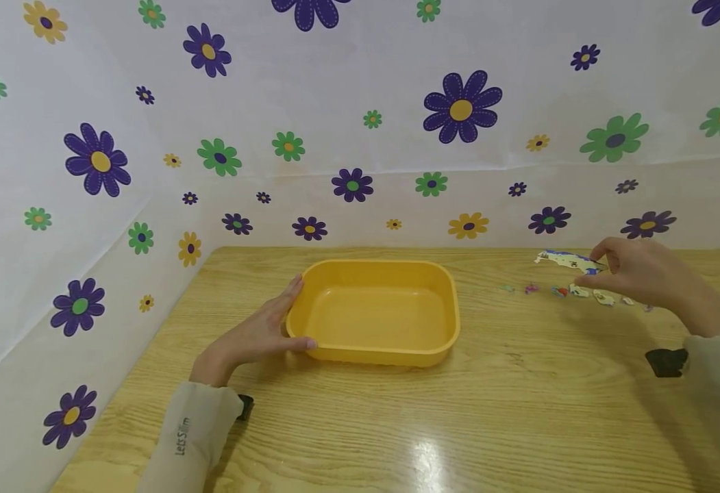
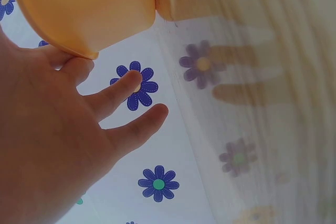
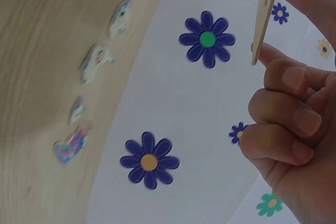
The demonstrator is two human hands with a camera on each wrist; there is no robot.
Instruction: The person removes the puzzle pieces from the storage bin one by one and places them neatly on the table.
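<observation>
A yellow plastic tub (image 1: 372, 315) stands on the wooden table with a bare bottom. My left hand (image 1: 261, 325) holds its left end, thumb at the front corner of the rim and fingers along the outer side. In the left wrist view two fingertips touch the tub's rim (image 2: 86, 55), while the other fingers (image 2: 142, 129) stretch out apart from it. My right hand (image 1: 640, 274) pinches a long, flat cutout (image 1: 566, 260), whitish with blue marks, between thumb and index finger above the table. Its thin wooden edge (image 3: 262, 30) shows in the right wrist view, the remaining fingers curled.
Below the right hand, a row of several small painted cutouts lies on the table, among them a pink one (image 1: 531, 289) and a white fish-like one (image 3: 94, 62). Flower-printed cloth (image 1: 360, 89) hangs behind and at the left of the wooden table (image 1: 360, 424).
</observation>
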